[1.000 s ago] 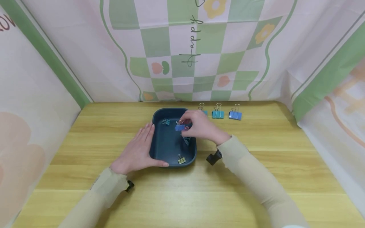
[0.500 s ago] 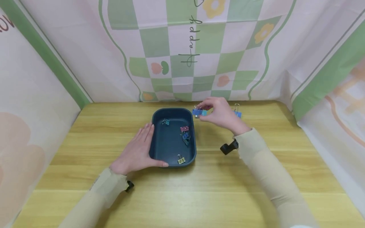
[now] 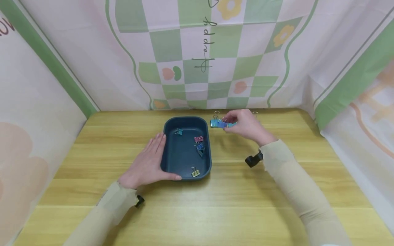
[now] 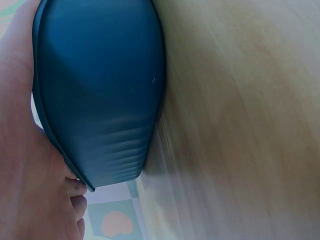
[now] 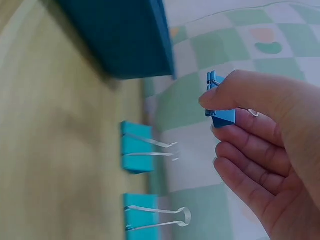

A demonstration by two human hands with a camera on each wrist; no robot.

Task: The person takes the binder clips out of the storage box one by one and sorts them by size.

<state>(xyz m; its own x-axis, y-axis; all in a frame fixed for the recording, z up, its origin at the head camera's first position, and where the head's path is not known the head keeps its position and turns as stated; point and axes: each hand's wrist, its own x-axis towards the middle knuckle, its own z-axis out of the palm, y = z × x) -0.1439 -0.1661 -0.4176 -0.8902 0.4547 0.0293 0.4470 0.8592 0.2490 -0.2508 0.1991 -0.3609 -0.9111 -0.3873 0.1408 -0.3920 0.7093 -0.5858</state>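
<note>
My left hand [image 3: 144, 162] rests against the left side of a dark blue tray [image 3: 186, 176], fingers straight along the rim and thumb at the near corner. Beyond the tray's far right corner, my right hand [image 3: 247, 126] pinches a small blue binder clip [image 3: 221, 124] between thumb and fingers. The right wrist view shows the clip [image 5: 225, 118] held up, apart from two larger teal binder clips, one [image 5: 137, 146] nearer the tray and another [image 5: 141, 216] beside it. In the head view the hand partly covers the second teal clip and hides most of a larger blue one.
Inside the tray lie a teal clip [image 3: 179, 132], a pink clip [image 3: 198, 139], some blue and dark clips [image 3: 200, 148] bunched together, and a gold clip [image 3: 195, 173]. A patterned curtain [image 3: 197, 75] hangs behind the wooden table [image 3: 197, 212].
My right hand has lifted the small blue clip out of the tray and carried it right to the row of larger clips. My left hand has stayed on the tray.
</note>
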